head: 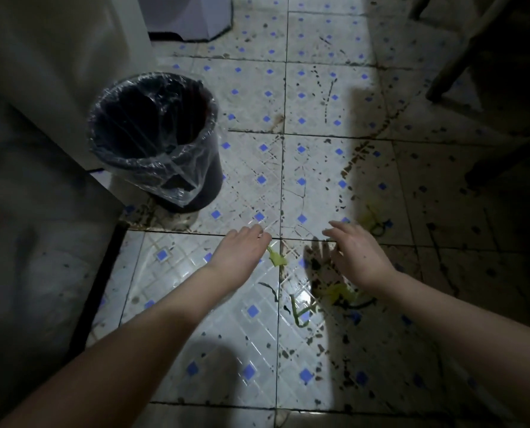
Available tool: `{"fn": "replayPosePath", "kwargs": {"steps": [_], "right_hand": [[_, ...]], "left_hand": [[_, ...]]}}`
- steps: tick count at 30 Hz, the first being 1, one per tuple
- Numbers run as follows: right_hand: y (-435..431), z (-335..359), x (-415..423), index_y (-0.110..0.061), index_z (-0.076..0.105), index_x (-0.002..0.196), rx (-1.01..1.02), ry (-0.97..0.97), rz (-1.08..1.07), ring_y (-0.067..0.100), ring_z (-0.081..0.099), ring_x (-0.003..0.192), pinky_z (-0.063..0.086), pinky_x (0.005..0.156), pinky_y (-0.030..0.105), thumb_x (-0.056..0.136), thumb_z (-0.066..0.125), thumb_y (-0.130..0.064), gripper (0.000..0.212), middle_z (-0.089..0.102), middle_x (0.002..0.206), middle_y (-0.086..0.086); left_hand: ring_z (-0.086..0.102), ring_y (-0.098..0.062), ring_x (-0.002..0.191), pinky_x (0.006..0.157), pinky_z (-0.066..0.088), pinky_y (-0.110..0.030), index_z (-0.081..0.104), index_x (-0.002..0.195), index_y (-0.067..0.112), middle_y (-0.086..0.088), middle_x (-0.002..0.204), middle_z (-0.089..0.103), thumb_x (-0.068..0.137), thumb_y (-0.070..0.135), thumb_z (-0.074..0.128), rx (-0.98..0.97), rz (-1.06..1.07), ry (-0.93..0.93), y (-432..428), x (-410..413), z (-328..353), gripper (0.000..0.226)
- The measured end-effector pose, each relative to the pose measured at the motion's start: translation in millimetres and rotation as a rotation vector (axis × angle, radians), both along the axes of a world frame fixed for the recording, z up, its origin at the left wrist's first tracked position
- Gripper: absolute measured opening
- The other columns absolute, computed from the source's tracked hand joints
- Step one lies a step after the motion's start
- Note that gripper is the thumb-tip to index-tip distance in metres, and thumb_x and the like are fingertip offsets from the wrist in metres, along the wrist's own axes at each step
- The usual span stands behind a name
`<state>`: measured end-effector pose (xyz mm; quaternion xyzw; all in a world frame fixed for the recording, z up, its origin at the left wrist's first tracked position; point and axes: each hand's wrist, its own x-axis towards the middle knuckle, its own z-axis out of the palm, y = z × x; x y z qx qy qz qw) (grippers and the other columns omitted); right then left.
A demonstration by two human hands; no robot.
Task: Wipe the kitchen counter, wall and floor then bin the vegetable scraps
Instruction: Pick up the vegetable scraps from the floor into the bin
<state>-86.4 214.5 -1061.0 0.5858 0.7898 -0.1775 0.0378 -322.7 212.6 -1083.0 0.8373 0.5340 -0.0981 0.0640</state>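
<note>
Both my arms reach down over a dirty tiled floor [251,97] with blue diamonds. My left hand [242,251] hangs palm down with relaxed fingers, holding nothing. A small green vegetable scrap [277,257] lies on the tile just right of it. My right hand [358,254] is spread flat above the floor, also holding nothing. More green and yellow scraps [334,296] lie under and beside my right wrist, and thin green strips [297,313] lie nearer me. Another yellowish scrap [373,220] sits beyond my right hand. A black bin [161,140] with a clear liner stands to the far left.
A white cabinet side [56,72] rises left of the bin, and a grey unit [41,242] fills the near left. Dark furniture legs [461,60] stand at the upper right. A white base [189,17] sits at the top. Dark stains speckle the right-hand tiles.
</note>
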Motion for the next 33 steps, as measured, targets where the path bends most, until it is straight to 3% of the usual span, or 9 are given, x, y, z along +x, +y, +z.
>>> {"fn": "replayPosePath", "kwargs": {"steps": [6,14,18,22,28,33], "right_hand": [[-16,-14,7,-0.019,0.062,0.11,-0.042,0.081,-0.087,0.029,0.051,0.116,0.042,0.095,0.039,0.08,0.06,-0.003,0.034,0.057,0.127,0.005],[-24,-33,5,-0.019,0.055,0.125,-0.073,0.094,-0.08,0.024,0.047,0.12,0.04,0.1,0.038,0.091,0.055,-0.013,0.035,0.051,0.136,0.002],[-25,-34,7,-0.017,0.056,0.123,-0.092,0.08,-0.067,0.027,0.05,0.116,0.042,0.097,0.039,0.091,0.054,-0.014,0.032,0.055,0.129,0.006],[-25,-35,9,-0.017,0.053,0.127,-0.094,0.073,-0.067,0.024,0.049,0.119,0.041,0.101,0.037,0.091,0.055,-0.014,0.036,0.054,0.133,0.003],[-22,-36,4,-0.016,0.056,0.121,-0.098,0.078,-0.04,0.026,0.052,0.111,0.044,0.093,0.039,0.09,0.051,-0.008,0.032,0.057,0.123,0.003],[-25,-38,1,-0.015,0.057,0.122,-0.071,0.087,-0.012,0.026,0.052,0.113,0.042,0.097,0.037,0.087,0.052,-0.002,0.038,0.058,0.126,0.004]], "left_hand": [[0.046,-0.025,0.119,0.095,0.037,-0.035,0.037,0.131,0.016,-0.006,0.13,0.046,0.081,0.003,0.064,-0.067,-0.109,0.047,-6,17,-22,0.058],[0.046,-0.029,0.115,0.093,0.038,-0.036,0.039,0.13,0.011,-0.011,0.126,0.045,0.07,-0.012,0.062,-0.118,-0.129,0.073,3,28,-35,0.068],[0.045,-0.029,0.111,0.089,0.039,-0.036,0.045,0.121,0.007,-0.013,0.123,0.045,0.07,-0.01,0.061,-0.086,-0.146,0.059,9,30,-34,0.056],[0.046,-0.025,0.104,0.088,0.038,-0.035,0.046,0.118,0.012,-0.009,0.116,0.048,0.091,0.014,0.047,-0.057,-0.166,-0.006,-4,28,-35,0.027],[0.047,-0.023,0.104,0.088,0.036,-0.032,0.042,0.122,0.013,-0.007,0.117,0.048,0.099,0.024,0.042,-0.153,-0.208,-0.055,-34,13,-47,0.026],[0.047,-0.023,0.102,0.088,0.038,-0.032,0.043,0.117,0.01,-0.009,0.115,0.048,0.085,-0.01,0.049,-0.178,-0.183,0.002,-33,17,-50,0.037]]}}
